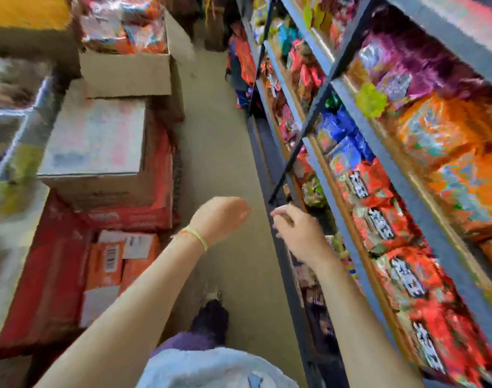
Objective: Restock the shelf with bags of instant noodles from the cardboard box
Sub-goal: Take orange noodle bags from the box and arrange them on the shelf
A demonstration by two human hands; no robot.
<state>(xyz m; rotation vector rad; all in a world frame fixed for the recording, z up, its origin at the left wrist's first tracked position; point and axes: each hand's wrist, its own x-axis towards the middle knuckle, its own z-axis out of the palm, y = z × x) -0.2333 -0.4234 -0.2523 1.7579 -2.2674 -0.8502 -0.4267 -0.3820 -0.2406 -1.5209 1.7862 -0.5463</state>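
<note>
Frame heavily motion-blurred; both hands empty, mid-aisle between boxes and shelf. Left hand [219, 217] hangs over the bare floor [219, 141], fingers loosely curled downward, grasping nothing; thin yellow-green band [197, 236] on its wrist. Right hand [295, 231] sits just at the front edge of the shelf [337, 219], fingers loosely bent, nothing visibly pinched; whether fingertips touch the rail, cannot tell.

Step in hand, as a judgement: between bags, likely about to fetch another; to do it well, turn toward the open cardboard box [127, 71], which is up and to the left of the left hand, well apart; take a bag by its flat body, not the crimped seam; carry it across to the shelf tier beside the right hand; slide it in upright, label out, in line with its neighbours; don't crush the ones behind.

Containers: the open cardboard box holds bags of instant noodles [121, 23], orange-red, piled to the rim; below it a closed carton with pale top [96, 138] and red cartons [43, 281] stacked left of the left hand, contents hidden; shelf tiers right of the right hand are packed with red noodle bags [384, 219], blue packs [348, 135] above, orange packs [446, 135] higher; print unreadable.
</note>
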